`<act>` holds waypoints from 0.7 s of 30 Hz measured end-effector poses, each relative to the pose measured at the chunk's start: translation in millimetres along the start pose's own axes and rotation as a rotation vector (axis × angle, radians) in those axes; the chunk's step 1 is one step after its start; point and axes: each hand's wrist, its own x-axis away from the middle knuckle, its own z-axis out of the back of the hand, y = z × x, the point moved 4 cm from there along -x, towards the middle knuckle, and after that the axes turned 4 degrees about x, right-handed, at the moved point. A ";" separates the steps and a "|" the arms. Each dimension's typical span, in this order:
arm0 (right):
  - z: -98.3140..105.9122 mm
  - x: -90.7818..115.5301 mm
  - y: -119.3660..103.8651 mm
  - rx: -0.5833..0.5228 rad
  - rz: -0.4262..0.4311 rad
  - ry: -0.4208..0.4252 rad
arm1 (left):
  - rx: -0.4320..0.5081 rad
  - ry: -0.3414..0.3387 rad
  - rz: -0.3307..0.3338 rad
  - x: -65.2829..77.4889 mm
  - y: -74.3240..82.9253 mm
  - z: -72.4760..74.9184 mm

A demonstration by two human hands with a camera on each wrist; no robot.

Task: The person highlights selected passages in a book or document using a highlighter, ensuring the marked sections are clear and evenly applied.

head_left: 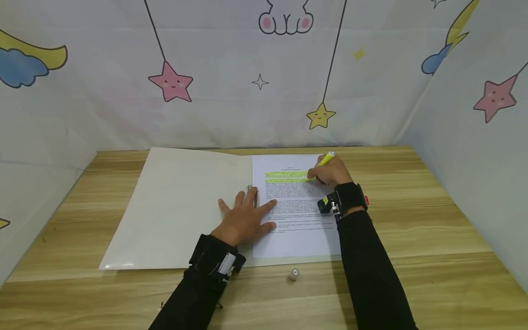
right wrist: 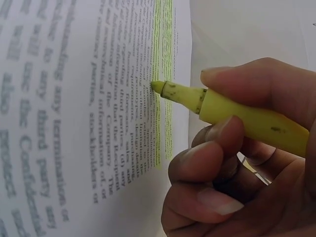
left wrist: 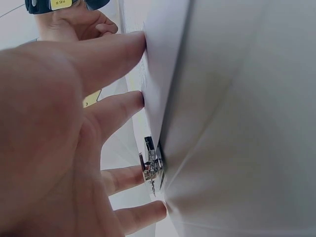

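Head view: the right hand (head_left: 330,172) has the marker (head_left: 327,158) pinched between thumb and fingers, butt end up and away to the right, nib slanting down-left to the page (head_left: 297,245). And that nib sits right at the lower edge of the yellow lines (head_left: 284,175), plain print just below. The left hand (head_left: 243,219) is the farther one, well apart from the nib, fingers spread across the page's left edge and the folder (head_left: 173,211).

Left wrist view: straight fingers, nothing gripped, tips down about the clip (left wrist: 152,165); the other hand shows beyond.

Right wrist view: here's the key angle! The marker's long axis runs across the rows, not along them. Its nib meets the edge of the yellow, which runs on both sides of it. Thumb and fingers close firmly on the barrel, well behind the nib.
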 end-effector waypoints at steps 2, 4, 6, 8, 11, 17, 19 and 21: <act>0.7 -0.3 -0.7 -0.004 0.001 0.000 | 0.001 0.001 0.001 0.0 0.3 1.1; 1.8 -0.7 -0.9 -0.005 0.001 0.002 | 0.005 -0.001 0.002 0.3 0.6 2.2; 3.0 -1.0 0.3 -0.001 -0.002 0.003 | 0.011 -0.004 0.002 1.3 1.2 3.8; 4.0 -1.2 1.8 0.005 -0.004 0.004 | 0.014 -0.007 0.001 2.1 1.8 5.1; 4.1 -1.5 3.4 -0.006 -0.007 0.015 | 0.016 -0.010 0.001 3.3 2.0 5.7; 3.8 -1.3 5.0 -0.007 -0.003 0.020 | 0.018 -0.010 0.006 4.2 1.9 4.2; 4.6 -0.9 6.9 -0.008 -0.006 0.025 | 0.023 -0.002 0.003 4.3 2.1 4.1; 5.8 -0.4 8.3 -0.020 -0.011 0.032 | 0.022 0.005 0.000 4.1 2.0 3.8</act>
